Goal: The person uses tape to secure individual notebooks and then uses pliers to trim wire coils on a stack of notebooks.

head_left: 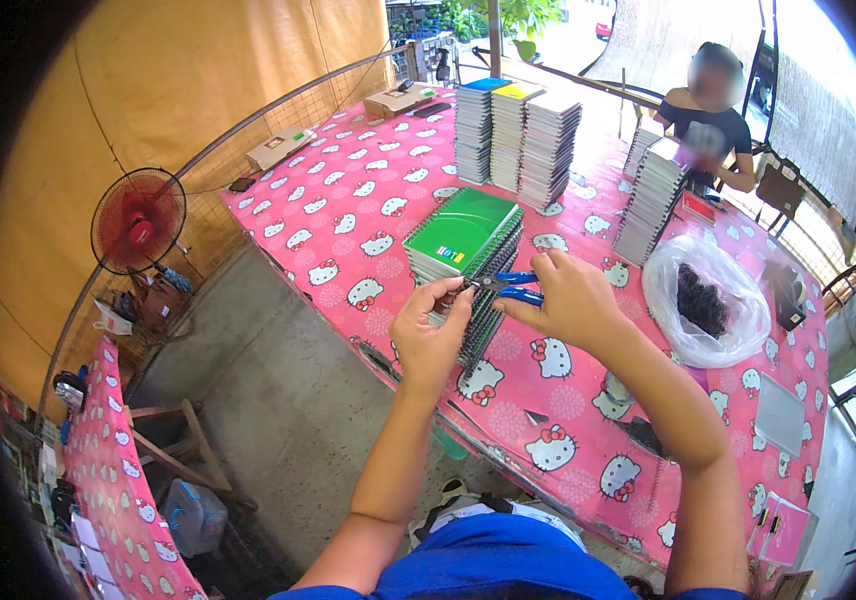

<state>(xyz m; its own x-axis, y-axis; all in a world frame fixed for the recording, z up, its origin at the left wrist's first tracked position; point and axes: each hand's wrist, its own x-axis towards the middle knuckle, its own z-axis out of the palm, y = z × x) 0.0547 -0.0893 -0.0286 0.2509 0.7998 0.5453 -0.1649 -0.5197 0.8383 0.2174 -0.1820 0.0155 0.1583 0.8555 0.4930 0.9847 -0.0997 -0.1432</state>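
My right hand [578,302] grips blue-handled pliers [520,294], with the jaws pointing left toward my left hand. The thumb and fingers of my left hand [428,328] are pinched together right at the jaw tips; whatever they hold there is too small to make out. Just beyond both hands a stack of spiral notebooks rises from the table, a green-covered notebook [460,235] on top. Dark coil bindings [493,330] line the side of this stack nearest me, partly hidden by my hands and the pliers.
Tall notebook stacks [538,140] stand at the back, another stack [648,205] to the right. A clear plastic bag [663,320] holds black coils. A person [713,130] sits across the pink patterned table [348,220]. A red fan [138,222] stands at left.
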